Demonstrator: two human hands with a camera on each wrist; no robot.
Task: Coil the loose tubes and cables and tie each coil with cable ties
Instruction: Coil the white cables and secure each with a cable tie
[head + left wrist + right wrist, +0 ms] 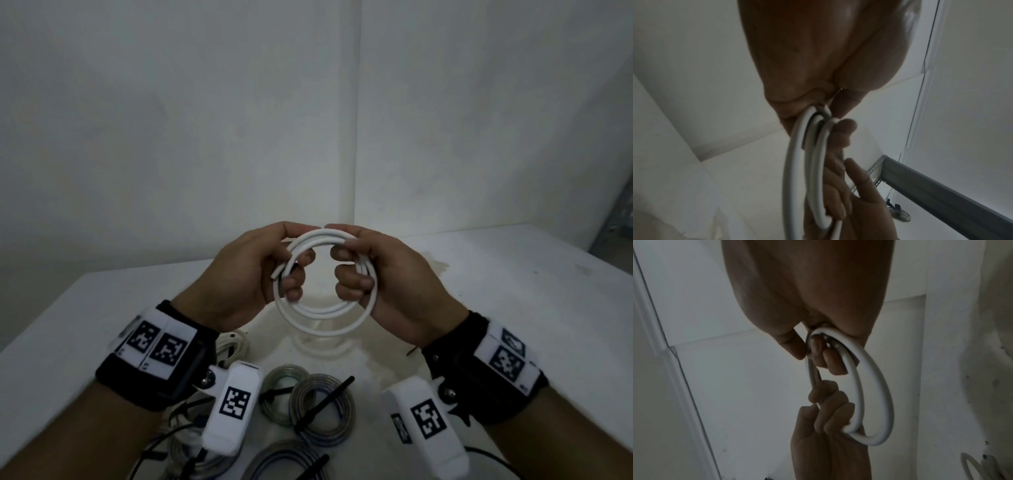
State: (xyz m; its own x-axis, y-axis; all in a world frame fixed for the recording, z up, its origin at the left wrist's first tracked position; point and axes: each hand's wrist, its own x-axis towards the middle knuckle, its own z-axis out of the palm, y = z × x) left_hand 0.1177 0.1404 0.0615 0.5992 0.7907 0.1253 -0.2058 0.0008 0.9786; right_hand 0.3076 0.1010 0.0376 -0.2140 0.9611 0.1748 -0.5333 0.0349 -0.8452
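Midway: round white plastic tube coil (325,284) gripped untied above white tabletop (513,291) by left hand (253,274) and right hand (380,277); grey coils bound with black cable ties (308,407) near front edge.

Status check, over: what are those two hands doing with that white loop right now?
Left hand and right hand both grip white tube coil, held above table. No tie on it yet. Tied coils lie below; nothing in the way.
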